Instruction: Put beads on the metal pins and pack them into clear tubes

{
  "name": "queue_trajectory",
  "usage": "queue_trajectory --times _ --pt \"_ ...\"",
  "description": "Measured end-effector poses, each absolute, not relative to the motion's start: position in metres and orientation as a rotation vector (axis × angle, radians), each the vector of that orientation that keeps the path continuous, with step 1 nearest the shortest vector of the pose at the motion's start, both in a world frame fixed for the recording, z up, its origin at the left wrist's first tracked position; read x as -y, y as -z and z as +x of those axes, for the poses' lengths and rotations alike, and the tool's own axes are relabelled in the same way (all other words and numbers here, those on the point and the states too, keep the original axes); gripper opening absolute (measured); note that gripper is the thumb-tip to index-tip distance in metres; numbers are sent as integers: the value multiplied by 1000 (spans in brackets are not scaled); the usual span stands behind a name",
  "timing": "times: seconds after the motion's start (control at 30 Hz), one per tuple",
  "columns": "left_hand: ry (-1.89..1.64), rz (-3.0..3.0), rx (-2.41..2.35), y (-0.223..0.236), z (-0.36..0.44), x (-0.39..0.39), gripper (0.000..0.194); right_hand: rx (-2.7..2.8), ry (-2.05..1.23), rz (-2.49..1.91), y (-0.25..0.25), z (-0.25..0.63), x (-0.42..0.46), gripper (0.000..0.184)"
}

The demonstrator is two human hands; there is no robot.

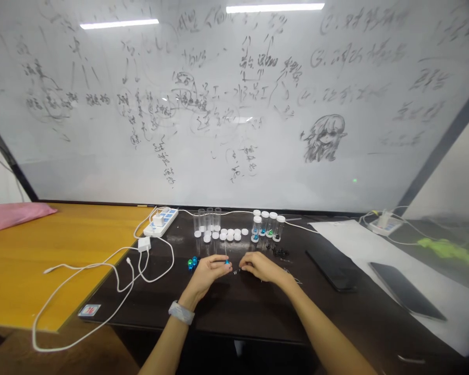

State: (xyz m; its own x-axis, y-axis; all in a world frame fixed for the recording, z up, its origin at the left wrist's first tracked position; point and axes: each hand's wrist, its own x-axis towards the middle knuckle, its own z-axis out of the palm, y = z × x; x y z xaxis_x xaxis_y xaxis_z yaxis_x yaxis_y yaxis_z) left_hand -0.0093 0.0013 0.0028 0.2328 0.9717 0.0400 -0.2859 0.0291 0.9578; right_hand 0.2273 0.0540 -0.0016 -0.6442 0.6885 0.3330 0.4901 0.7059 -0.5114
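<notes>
Fairly bright, cool white indoor light. Whiteboard (226,130) greyish, mostly even; two glaring light strips (275,8) across its top, apparently tube reflections; small green glint (355,180) toward its lower right. Dark tabletop (219,312) below whiteboard glossy, faint pale reflections; deep shadow underneath. Wide-angle distortion: whiteboard sides splay outward. Yellow-green item (449,246) below whiteboard's right end smeared. Tiny parts (235,272) below whiteboard's middle soft, hard to make out.
</notes>
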Motion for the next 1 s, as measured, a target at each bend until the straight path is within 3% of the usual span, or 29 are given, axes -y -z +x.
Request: queue_trajectory --times 0.33,0.57,1.0 --pt "-1165 1086 -811 -3 -9 -1 51 2475 -604 -819 -4 220 -58 11" --pt "-1187 1130 -850 -2 -9 -1 49 2108 -788 -822 -14 204 -40 27" --pt "-1267 1273 -951 5 -6 -6 42 1986 -565 -899 -5 181 -29 22"
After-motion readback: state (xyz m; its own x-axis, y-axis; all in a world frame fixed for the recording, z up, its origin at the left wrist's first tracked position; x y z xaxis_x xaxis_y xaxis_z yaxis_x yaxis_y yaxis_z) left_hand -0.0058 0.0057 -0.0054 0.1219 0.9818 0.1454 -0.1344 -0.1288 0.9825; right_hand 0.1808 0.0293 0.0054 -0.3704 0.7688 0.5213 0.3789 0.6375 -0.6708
